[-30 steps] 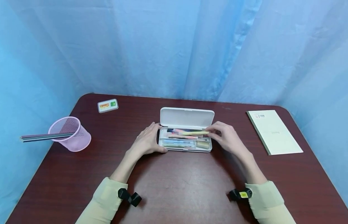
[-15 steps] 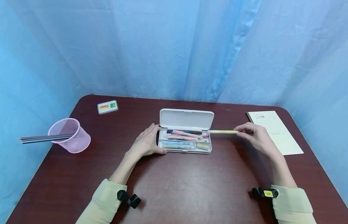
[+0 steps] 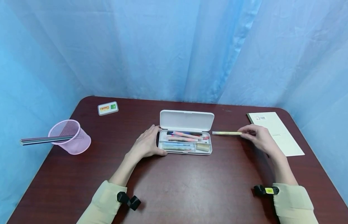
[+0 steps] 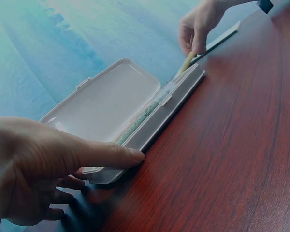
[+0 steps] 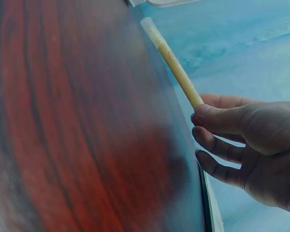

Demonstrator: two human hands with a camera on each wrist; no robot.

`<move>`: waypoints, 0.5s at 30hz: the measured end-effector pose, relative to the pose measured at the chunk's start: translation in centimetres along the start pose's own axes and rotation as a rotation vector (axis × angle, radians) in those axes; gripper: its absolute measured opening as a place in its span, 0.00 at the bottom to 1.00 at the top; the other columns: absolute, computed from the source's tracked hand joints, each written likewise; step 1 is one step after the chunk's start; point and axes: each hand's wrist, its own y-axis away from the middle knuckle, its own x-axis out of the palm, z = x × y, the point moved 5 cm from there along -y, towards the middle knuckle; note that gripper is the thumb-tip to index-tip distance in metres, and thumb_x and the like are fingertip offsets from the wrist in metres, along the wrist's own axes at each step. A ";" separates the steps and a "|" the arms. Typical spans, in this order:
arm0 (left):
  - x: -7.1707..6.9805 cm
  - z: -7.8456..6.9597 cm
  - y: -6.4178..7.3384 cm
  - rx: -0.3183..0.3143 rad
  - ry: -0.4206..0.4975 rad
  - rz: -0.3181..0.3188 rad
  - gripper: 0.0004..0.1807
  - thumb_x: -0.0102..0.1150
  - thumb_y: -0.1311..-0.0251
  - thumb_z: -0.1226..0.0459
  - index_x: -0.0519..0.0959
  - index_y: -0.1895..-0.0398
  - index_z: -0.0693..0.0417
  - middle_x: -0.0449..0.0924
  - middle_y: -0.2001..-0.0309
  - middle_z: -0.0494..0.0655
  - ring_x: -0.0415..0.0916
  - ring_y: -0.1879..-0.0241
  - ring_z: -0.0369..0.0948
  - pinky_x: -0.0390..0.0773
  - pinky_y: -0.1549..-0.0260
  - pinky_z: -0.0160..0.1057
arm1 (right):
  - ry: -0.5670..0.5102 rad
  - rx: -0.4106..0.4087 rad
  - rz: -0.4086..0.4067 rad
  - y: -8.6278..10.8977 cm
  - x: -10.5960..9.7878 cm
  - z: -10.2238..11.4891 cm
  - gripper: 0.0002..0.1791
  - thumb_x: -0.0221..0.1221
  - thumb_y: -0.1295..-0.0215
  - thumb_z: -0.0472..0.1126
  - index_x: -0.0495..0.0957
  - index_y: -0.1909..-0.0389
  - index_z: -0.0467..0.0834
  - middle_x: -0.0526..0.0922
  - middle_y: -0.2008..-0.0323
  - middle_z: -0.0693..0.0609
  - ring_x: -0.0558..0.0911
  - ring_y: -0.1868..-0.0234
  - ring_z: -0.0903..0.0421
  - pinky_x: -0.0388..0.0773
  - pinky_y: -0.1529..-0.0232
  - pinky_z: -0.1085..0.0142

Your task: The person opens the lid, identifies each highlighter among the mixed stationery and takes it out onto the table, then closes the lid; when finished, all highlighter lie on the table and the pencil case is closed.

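Observation:
A white pencil case (image 3: 187, 153) lies with its lid raised in the middle of the table. Several pens (image 3: 188, 135) and a small tan block (image 3: 202, 147) fill its compartments. My left hand (image 3: 146, 143) holds the case's left end, thumb at the front corner and fingers toward the back. In the left wrist view the thumb (image 4: 106, 155) lies along the case's edge. Between right thumb and forefinger I pinch one end of a yellow pen (image 5: 181, 75) with a clear cap. My right hand (image 3: 258, 137) is right of the case, beside the notebook; the pen's capped end points at the case.
A pink mesh pen holder (image 3: 83, 143) lies tilted at the left, with several dark pencils (image 3: 47, 140) sticking out. Behind it is a small flat box (image 3: 107, 108) with orange and green marks. A pale notebook (image 3: 283, 137) rests at the right. Blue curtains (image 3: 174, 49) surround the table.
My right hand has drawn the yellow pen out of the case and moved it right, toward the notebook. Lately it has shifted only slightly. The left hand has stayed on the case.

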 end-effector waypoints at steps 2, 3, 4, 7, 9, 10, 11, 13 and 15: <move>0.0 0.0 0.1 0.003 -0.004 -0.003 0.54 0.82 0.58 0.49 0.65 0.27 0.55 0.62 0.22 0.55 0.50 0.17 0.53 0.60 0.22 0.59 | 0.012 -0.003 0.003 -0.1 0.1 -0.1 0.08 0.66 0.33 0.34 0.88 0.55 0.44 0.90 0.58 0.44 0.78 0.61 0.73 0.73 0.63 0.82; 0.0 0.0 0.1 0.003 -0.005 -0.003 0.54 0.82 0.58 0.49 0.65 0.27 0.55 0.62 0.22 0.54 0.50 0.17 0.53 0.60 0.22 0.59 | 0.017 -0.005 0.003 -0.1 0.2 -0.1 0.08 0.66 0.33 0.34 0.88 0.55 0.44 0.90 0.58 0.44 0.78 0.61 0.73 0.73 0.63 0.82; 0.0 0.0 0.1 0.003 -0.006 -0.003 0.54 0.82 0.58 0.49 0.65 0.27 0.55 0.62 0.22 0.54 0.50 0.17 0.52 0.60 0.22 0.59 | 0.023 -0.007 0.003 -0.2 0.2 -0.2 0.08 0.66 0.33 0.34 0.88 0.55 0.44 0.90 0.58 0.45 0.78 0.61 0.74 0.72 0.63 0.81; 0.0 0.0 0.0 0.005 -0.008 -0.005 0.54 0.82 0.58 0.49 0.65 0.27 0.55 0.62 0.22 0.54 0.50 0.17 0.52 0.60 0.22 0.58 | 0.043 -0.007 0.003 -0.3 0.2 -0.2 0.08 0.66 0.33 0.34 0.88 0.55 0.44 0.90 0.58 0.45 0.80 0.60 0.71 0.73 0.62 0.80; 0.1 0.0 0.0 0.003 -0.007 -0.004 0.55 0.82 0.58 0.49 0.65 0.27 0.55 0.62 0.22 0.54 0.50 0.17 0.52 0.60 0.22 0.58 | 0.052 -0.002 0.007 -0.3 0.3 -0.2 0.08 0.66 0.34 0.34 0.88 0.56 0.44 0.90 0.58 0.45 0.81 0.60 0.66 0.73 0.62 0.78; 0.1 0.0 0.0 0.002 -0.008 -0.004 0.54 0.82 0.58 0.49 0.65 0.27 0.55 0.62 0.22 0.53 0.50 0.17 0.52 0.60 0.22 0.58 | 0.057 0.002 0.011 -0.3 0.3 -0.2 0.08 0.66 0.34 0.34 0.88 0.56 0.44 0.90 0.58 0.45 0.82 0.59 0.63 0.73 0.61 0.77; 0.1 0.0 0.0 0.002 -0.010 -0.004 0.54 0.82 0.58 0.49 0.65 0.26 0.55 0.62 0.22 0.53 0.50 0.17 0.52 0.60 0.22 0.58 | 0.061 0.007 0.017 -0.3 0.3 -0.2 0.08 0.66 0.34 0.33 0.88 0.56 0.44 0.90 0.58 0.45 0.82 0.59 0.61 0.74 0.62 0.76; 0.1 0.0 -0.1 -0.001 -0.012 0.000 0.54 0.82 0.58 0.49 0.65 0.26 0.55 0.62 0.22 0.53 0.50 0.17 0.52 0.60 0.22 0.58 | 0.064 0.015 0.031 -0.3 0.5 -0.2 0.08 0.67 0.34 0.33 0.87 0.56 0.43 0.89 0.60 0.45 0.82 0.61 0.57 0.74 0.63 0.74; 0.1 0.0 -0.1 0.000 -0.015 0.001 0.54 0.82 0.58 0.49 0.65 0.27 0.55 0.62 0.22 0.54 0.50 0.17 0.52 0.60 0.22 0.58 | 0.067 0.026 0.047 -0.3 0.6 -0.2 0.08 0.67 0.35 0.32 0.87 0.56 0.43 0.88 0.62 0.46 0.80 0.63 0.55 0.73 0.64 0.72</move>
